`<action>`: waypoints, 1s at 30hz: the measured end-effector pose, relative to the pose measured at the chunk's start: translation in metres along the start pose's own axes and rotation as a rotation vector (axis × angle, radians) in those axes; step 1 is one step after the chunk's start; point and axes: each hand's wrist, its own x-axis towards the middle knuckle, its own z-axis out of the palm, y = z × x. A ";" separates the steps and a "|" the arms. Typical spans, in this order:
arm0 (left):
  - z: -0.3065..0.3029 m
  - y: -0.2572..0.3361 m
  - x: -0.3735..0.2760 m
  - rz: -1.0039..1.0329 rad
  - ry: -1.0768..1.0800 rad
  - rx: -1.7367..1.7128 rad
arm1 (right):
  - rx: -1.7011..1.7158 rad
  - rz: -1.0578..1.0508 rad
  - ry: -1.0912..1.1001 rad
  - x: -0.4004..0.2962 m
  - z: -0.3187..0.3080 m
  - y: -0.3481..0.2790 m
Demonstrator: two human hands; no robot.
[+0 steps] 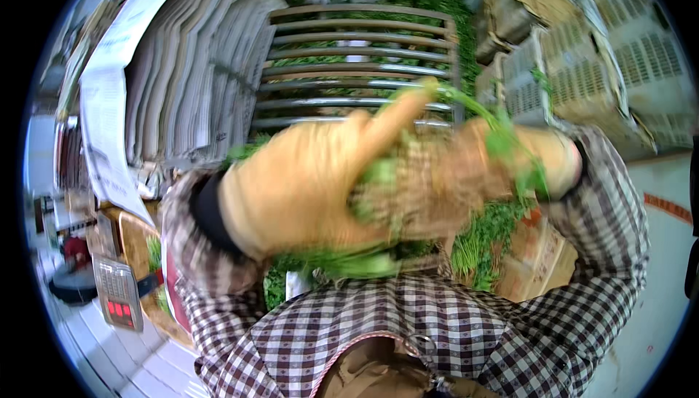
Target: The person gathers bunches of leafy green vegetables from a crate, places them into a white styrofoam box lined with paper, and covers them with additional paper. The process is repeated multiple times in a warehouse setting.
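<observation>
Both my hands are raised close to the camera and blurred. My left hand (pixel 306 185) is closed around a bunch of leafy green vegetables (pixel 382 179), whose brownish, root-like ends lie between the two hands. My right hand (pixel 486 152) is against the right side of those ends, with a green stem and leaves trailing over it; its fingers are too blurred to make out. Behind the hands is a slatted metal rack (pixel 355 38). More greens (pixel 469 250) lie below my right hand, beside a cardboard box (pixel 538 259).
A tall stack of newspapers (pixel 180 70) stands at the left of the rack. Plastic crates (pixel 579 70) with cardboard are at the right. A digital scale (pixel 117 294) and a tan tub (pixel 134 240) with greens are at the lower left. Loose greens lie under the rack.
</observation>
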 end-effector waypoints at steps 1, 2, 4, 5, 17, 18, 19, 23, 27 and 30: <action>0.013 -0.020 0.009 -0.095 0.035 -0.079 | -0.005 0.033 0.013 0.022 -0.017 -0.008; 0.026 -0.039 0.025 -0.180 0.067 -0.159 | 0.000 0.057 0.049 0.045 -0.043 -0.010; 0.031 -0.108 0.043 -0.403 0.217 -0.132 | -0.083 0.076 0.133 0.123 -0.069 -0.024; 0.063 -0.149 0.060 -0.404 0.373 -0.069 | -0.282 0.049 0.370 0.150 -0.081 -0.015; 0.132 -0.290 0.033 -0.837 0.387 -0.592 | 0.054 -0.288 0.961 0.134 -0.136 0.153; 0.130 -0.285 0.029 -0.839 0.310 -0.622 | 0.048 -0.164 0.964 0.132 -0.123 0.161; 0.129 -0.274 0.025 -0.843 0.232 -0.652 | -0.136 -0.108 0.949 0.133 -0.109 0.169; 0.142 -0.249 0.035 -0.799 0.191 -0.786 | -0.284 -0.068 0.892 0.170 -0.074 0.163; 0.168 -0.231 0.031 -0.555 0.180 -1.034 | 0.130 -0.416 0.649 0.207 -0.061 0.167; 0.189 -0.179 0.013 -0.584 0.505 -1.363 | 0.175 -0.365 0.607 0.165 -0.061 0.153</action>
